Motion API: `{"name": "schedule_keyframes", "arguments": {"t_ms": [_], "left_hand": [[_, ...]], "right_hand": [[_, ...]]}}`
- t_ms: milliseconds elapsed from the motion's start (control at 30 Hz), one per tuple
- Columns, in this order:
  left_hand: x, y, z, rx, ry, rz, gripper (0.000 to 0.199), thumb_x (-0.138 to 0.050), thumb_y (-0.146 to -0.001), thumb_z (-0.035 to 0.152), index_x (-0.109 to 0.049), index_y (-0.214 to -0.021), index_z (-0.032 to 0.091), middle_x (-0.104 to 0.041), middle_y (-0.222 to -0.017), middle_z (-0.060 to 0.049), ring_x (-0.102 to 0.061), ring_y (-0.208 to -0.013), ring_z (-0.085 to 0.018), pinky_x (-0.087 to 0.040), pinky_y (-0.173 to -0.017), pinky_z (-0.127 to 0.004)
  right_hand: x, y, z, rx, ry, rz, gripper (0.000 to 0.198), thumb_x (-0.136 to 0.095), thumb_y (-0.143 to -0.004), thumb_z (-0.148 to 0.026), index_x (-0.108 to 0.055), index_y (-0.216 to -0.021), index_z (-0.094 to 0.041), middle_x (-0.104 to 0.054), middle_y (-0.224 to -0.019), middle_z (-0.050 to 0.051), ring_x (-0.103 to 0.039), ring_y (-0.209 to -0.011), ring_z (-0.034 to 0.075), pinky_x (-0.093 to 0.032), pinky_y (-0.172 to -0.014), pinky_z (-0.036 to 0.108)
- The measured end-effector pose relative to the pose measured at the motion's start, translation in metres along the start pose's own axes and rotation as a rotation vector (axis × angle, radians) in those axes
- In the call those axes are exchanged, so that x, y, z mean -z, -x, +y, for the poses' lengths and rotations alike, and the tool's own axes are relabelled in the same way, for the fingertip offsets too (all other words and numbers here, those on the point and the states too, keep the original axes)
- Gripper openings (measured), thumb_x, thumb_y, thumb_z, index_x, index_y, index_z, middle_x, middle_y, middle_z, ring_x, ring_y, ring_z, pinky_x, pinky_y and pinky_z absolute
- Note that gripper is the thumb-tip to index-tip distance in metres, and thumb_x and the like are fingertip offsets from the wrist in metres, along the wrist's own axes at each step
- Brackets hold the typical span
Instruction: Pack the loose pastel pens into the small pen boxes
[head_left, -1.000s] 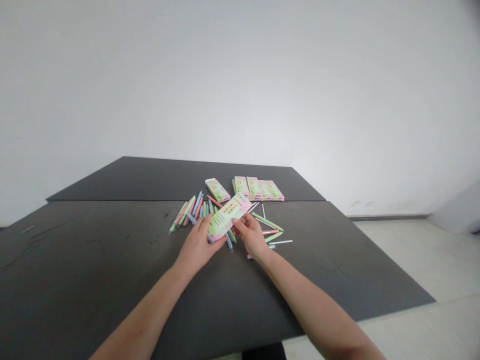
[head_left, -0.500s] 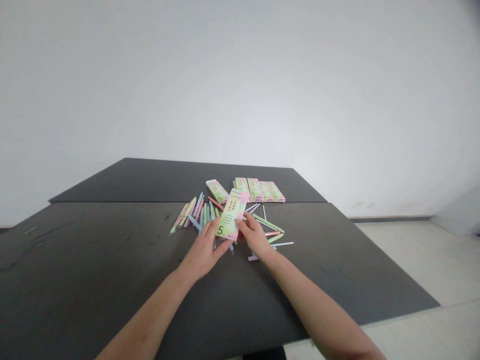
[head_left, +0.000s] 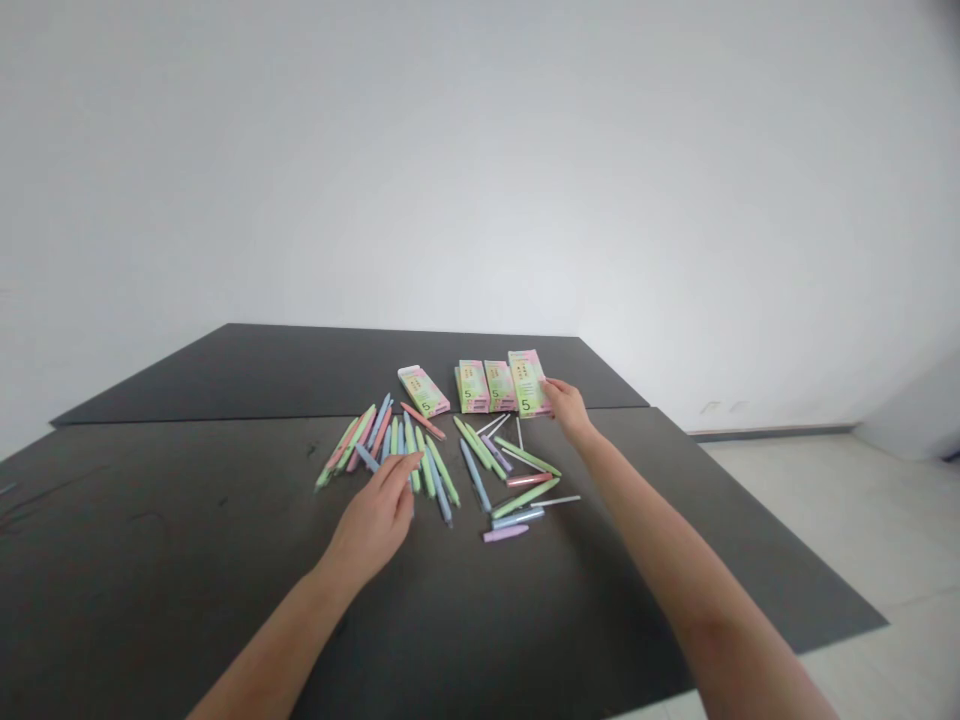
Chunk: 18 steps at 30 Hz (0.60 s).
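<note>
- Landmark = lone box (head_left: 424, 391): pink/green w/ a "5", lying on the dark table (head_left: 225, 620), white flap at its far end. All pos. below rel. to it.
- Our R hand (head_left: 568, 408): well right of lone box, gripping the R edge of the held box (head_left: 528, 382) btwn thumb & fingers.
- Held box: same pink/green print, "5" at its near end, off to the R of lone box. Can't tell if it rests on anything.
- Our L hand (head_left: 373, 522): nearer us than lone box & a bit left; fingers loosely extended, grip slack, nothing seen in it. Contact w/ pens: can't tell.
- Pen pile (head_left: 395, 437): our side of lone box, mostly left; green, blue, pinkish, some crossing, partly hidden by our L hand.
- Red pen (head_left: 423, 421): just in front of lone box, slanted.
- Box row (head_left: 472, 385): R of lone box, btwn it & held box; exact no. unclear.
- Loose pens (head_left: 525, 497): nearer us than lone box, to its R; green, blue, red, purple, w/ thin white sticks (head_left: 556, 500) among them.
</note>
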<state>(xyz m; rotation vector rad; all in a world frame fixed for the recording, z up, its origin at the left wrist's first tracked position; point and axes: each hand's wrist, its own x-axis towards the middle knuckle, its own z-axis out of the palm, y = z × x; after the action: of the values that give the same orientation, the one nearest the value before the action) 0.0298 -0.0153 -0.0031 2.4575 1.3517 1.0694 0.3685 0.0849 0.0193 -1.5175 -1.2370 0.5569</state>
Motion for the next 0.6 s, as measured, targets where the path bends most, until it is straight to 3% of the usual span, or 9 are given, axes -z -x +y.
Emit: {"name": "schedule_keyframes", "arguments": {"t_ms": [133, 300, 467, 600], "left_hand": [[-0.002, -0.001, -0.007, -0.013, -0.071, 0.023, 0.038, -0.033, -0.091, 0.018, -0.056, -0.122, 0.020, -0.061, -0.120, -0.008, -0.062, -0.108, -0.020, -0.049, -0.094, -0.032], [-0.006, 0.001, -0.013, -0.043, -0.142, 0.043, 0.037, -0.034, -0.090, 0.016, -0.056, -0.120, 0.019, -0.062, -0.120, -0.008, -0.062, -0.109, -0.019, -0.049, -0.094, -0.031], [-0.006, 0.001, -0.017, -0.066, -0.199, 0.046, 0.037, -0.034, -0.090, 0.015, -0.056, -0.120, 0.018, -0.061, -0.121, -0.008, -0.062, -0.108, -0.019, -0.050, -0.091, -0.029], [-0.005, 0.001, -0.018, -0.085, -0.235, 0.042, 0.037, -0.035, -0.090, 0.014, -0.055, -0.120, 0.018, -0.061, -0.120, -0.008, -0.063, -0.105, -0.019, -0.051, -0.088, -0.029]], "right_hand": [[0.011, -0.036, 0.015, -0.057, 0.156, 0.023, 0.042, -0.047, -0.085, -0.037, -0.072, -0.098, -0.005, -0.068, -0.070, 0.008, -0.059, -0.061, 0.016, -0.042, -0.058, 0.024], [0.005, -0.064, 0.032, -0.126, 0.352, -0.016, 0.033, -0.047, -0.091, -0.029, -0.072, -0.086, -0.008, -0.070, -0.078, 0.010, -0.065, -0.078, 0.020, -0.046, -0.068, 0.025], [-0.008, -0.081, 0.042, -0.175, 0.491, -0.102, 0.030, -0.057, -0.094, -0.035, -0.060, -0.115, -0.014, -0.062, -0.115, 0.008, -0.063, -0.098, 0.021, -0.054, -0.084, 0.039], [-0.015, -0.087, 0.045, -0.191, 0.570, -0.156, 0.034, -0.058, -0.094, -0.035, -0.057, -0.121, -0.016, -0.059, -0.121, 0.008, -0.061, -0.103, 0.023, -0.054, -0.086, 0.042]]}}
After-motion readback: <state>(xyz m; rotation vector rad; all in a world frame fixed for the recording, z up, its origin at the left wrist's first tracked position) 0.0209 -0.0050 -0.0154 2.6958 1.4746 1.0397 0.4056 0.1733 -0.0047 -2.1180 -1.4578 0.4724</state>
